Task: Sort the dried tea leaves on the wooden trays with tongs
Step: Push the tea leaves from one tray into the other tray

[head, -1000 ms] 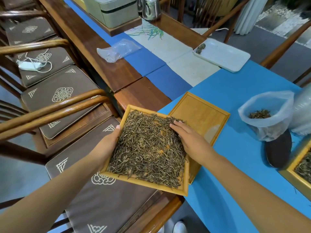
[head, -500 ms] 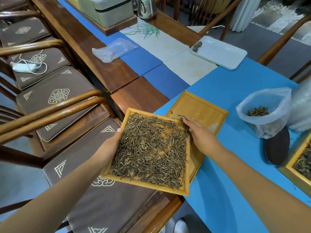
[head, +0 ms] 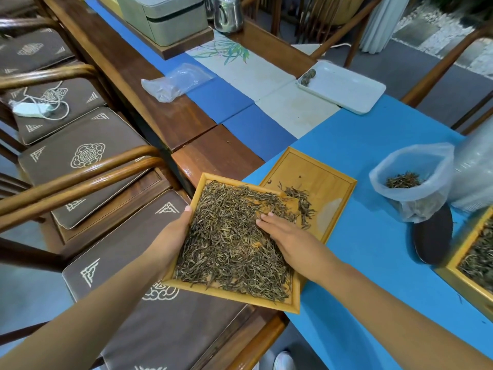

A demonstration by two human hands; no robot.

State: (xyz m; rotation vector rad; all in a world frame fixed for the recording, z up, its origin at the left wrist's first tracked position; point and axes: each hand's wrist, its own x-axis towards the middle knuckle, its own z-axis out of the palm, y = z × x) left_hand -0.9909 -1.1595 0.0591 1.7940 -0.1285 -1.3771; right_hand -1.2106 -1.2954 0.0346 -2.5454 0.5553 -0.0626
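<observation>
Worktop (head: 373,263) in blue cloth carries a second wooden tray (head: 328,180), partly overlapped by the full wooden tray (head: 232,297). That full tray is gripped at its left edge by the left hand (head: 170,236). Dried tea leaves (head: 226,236) on it are pressed by the released, flat right hand (head: 288,236); a small clump (head: 300,201) lies beyond its far corner.

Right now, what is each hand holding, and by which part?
The left hand holds the full wooden tray by its left edge. The right hand holds nothing; its flat fingers lie on the tea leaves.
</observation>
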